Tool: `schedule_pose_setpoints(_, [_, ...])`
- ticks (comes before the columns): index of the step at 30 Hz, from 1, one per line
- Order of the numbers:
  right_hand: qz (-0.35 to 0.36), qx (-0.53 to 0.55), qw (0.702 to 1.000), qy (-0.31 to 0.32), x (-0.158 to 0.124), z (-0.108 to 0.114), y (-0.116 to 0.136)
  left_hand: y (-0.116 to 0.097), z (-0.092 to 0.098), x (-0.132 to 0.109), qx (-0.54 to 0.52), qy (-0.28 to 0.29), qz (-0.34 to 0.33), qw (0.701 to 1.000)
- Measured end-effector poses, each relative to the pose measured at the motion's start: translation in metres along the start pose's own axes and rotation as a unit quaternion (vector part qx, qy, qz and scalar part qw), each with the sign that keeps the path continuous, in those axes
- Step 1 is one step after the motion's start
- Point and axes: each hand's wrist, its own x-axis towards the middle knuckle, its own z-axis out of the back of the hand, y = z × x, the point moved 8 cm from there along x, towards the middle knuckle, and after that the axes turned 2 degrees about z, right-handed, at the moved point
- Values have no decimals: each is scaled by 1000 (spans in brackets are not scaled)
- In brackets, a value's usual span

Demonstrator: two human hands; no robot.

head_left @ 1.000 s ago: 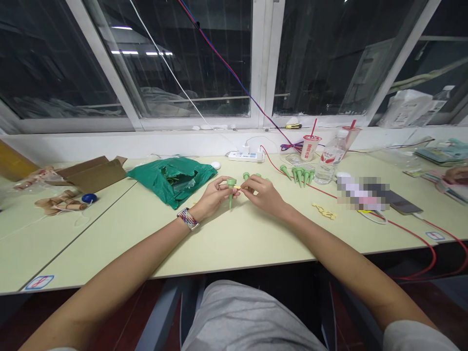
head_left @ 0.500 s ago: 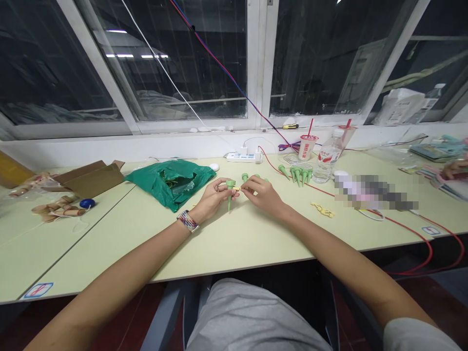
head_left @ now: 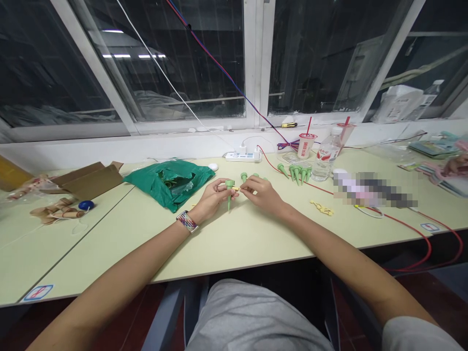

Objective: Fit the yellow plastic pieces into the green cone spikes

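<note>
My left hand point(head_left: 209, 201) is closed around a green plastic spike point(head_left: 229, 185), a pointed cone with a wide round top, held with its tip down above the table. A small yellow plastic piece point(head_left: 236, 188) lies against the spike's side. My right hand point(head_left: 263, 196) pinches at that piece's outer end, thumb and fingertips together. Behind my right hand stand more green spikes point(head_left: 244, 176), partly hidden by the fingers. Several other spikes point(head_left: 298, 174) lie grouped to the right, and linked yellow pieces point(head_left: 321, 207) lie nearer on the table point(head_left: 256, 248).
A torn green bag point(head_left: 146, 178) lies left of my hands, near a cardboard box point(head_left: 89, 183) and wooden toys with a blue ball point(head_left: 86, 205). A power strip point(head_left: 243, 157), a cup point(head_left: 305, 147) and a bottle point(head_left: 322, 163) stand behind. A red cable point(head_left: 402, 225) crosses the right side. Another person's hand point(head_left: 455, 165) shows far right.
The view has shifted slightly. Both hands keep nearly the same pose around the spike and the yellow piece.
</note>
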Motion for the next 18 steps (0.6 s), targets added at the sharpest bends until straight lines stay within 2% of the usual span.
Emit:
schedule_pose_setpoints(10, [-3, 1, 1000, 19, -1, -1, 6, 3, -1, 1, -28, 20, 1, 999])
schedule_pose_setpoints(18, [-70, 58, 995, 34, -2, -5, -1, 10, -8, -1, -39, 57, 26, 997])
